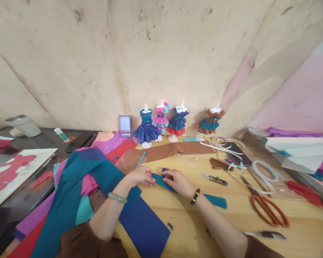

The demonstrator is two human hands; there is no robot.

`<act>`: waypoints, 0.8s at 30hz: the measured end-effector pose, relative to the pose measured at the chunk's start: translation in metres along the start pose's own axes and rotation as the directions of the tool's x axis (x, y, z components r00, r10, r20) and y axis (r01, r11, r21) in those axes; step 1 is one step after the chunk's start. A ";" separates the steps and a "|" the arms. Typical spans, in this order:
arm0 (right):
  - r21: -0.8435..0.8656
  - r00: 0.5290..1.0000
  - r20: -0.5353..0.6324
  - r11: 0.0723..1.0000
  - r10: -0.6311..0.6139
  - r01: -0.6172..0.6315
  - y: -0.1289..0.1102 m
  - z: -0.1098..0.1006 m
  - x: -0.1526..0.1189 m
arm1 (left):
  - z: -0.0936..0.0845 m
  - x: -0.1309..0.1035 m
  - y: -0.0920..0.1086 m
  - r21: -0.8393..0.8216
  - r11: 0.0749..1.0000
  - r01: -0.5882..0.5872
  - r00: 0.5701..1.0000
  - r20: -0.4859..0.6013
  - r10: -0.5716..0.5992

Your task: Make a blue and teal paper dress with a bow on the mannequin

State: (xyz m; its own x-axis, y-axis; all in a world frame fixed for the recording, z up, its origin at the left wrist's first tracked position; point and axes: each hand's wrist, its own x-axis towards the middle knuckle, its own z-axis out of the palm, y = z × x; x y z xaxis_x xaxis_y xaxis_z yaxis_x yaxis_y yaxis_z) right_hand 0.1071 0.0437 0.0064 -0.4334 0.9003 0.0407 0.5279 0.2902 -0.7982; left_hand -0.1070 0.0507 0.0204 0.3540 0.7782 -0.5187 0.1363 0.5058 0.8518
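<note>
Here, my left hand (145,176) pinched the strip (163,182).
My right hand (179,182) gripped it too, left of the snips (217,179).

Bright, even light | 1 wide view | soft wall shadows | edges blurred, stretched

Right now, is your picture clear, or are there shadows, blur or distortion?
Head view, centre: a soft shadow beside the right forearm on the table; head view, outer edges: stretched and smeared, as by a wide lens; head view, by the wall: the small screen is pixelated, unreadable.
</note>
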 end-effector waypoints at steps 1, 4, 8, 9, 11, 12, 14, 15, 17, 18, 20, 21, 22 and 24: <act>0.021 1.000 -0.008 1.000 0.007 -0.007 0.001 0.001 0.000 | 0.000 0.000 0.001 0.007 1.000 -0.007 1.000 0.011 0.007; 0.095 0.999 -0.038 0.995 0.029 -0.025 0.004 0.003 0.000 | 0.000 -0.003 0.003 0.031 0.999 -0.032 0.999 0.037 0.031; 0.191 0.994 -0.093 0.981 0.060 -0.041 0.008 0.001 0.002 | 0.007 -0.006 0.007 0.040 0.995 -0.090 0.996 0.016 0.089; 0.211 0.993 -0.102 0.977 0.065 -0.042 0.008 0.000 0.001 | 0.010 -0.006 0.007 0.038 0.993 -0.109 0.994 0.000 0.110; 0.248 0.991 -0.110 0.968 0.070 -0.041 0.007 -0.004 0.001 | 0.016 -0.005 0.009 0.042 0.986 -0.159 0.986 -0.034 0.161; 0.265 0.991 -0.113 0.964 0.072 -0.040 0.007 -0.005 0.000 | 0.019 -0.004 0.009 0.051 0.981 -0.189 0.980 -0.048 0.192; 0.294 0.990 -0.119 0.955 0.077 -0.039 0.006 -0.008 -0.001 | 0.023 -0.003 0.010 0.071 0.971 -0.229 0.970 -0.071 0.234; 0.306 0.989 -0.124 0.951 0.080 -0.038 0.005 -0.008 -0.002 | 0.024 -0.002 0.010 0.080 0.968 -0.237 0.967 -0.082 0.243; 0.323 0.987 -0.136 0.946 0.084 -0.036 0.004 -0.008 -0.003 | 0.027 -0.002 0.010 0.081 0.971 -0.223 0.968 -0.102 0.231; 0.328 0.986 -0.144 0.944 0.085 -0.034 0.003 -0.008 -0.003 | 0.028 -0.002 0.010 0.068 0.974 -0.214 0.968 -0.116 0.221; 0.331 0.984 -0.158 0.943 0.083 -0.027 0.001 -0.008 -0.003 | 0.030 -0.004 0.012 0.016 0.979 -0.203 0.969 -0.141 0.203; 0.331 0.983 -0.163 0.943 0.079 -0.021 0.000 -0.008 -0.004 | 0.032 -0.005 0.013 -0.018 0.980 -0.200 0.969 -0.149 0.195; 0.331 0.983 -0.167 0.943 0.074 -0.015 -0.002 -0.009 -0.004 | 0.034 -0.006 0.015 -0.051 0.979 -0.199 0.970 -0.154 0.189; 0.333 0.983 -0.174 0.943 0.062 0.000 -0.007 -0.010 -0.005 | 0.038 -0.009 0.018 -0.104 0.974 -0.201 0.970 -0.157 0.183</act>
State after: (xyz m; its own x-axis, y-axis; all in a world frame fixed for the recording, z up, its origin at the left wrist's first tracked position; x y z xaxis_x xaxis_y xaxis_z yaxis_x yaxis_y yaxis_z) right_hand 0.1134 0.0404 0.0180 -0.2660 0.9592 0.0954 0.2549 0.1654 -0.9527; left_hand -0.0731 0.0383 0.0432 0.2233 0.9063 -0.3589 -0.0343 0.3752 0.9263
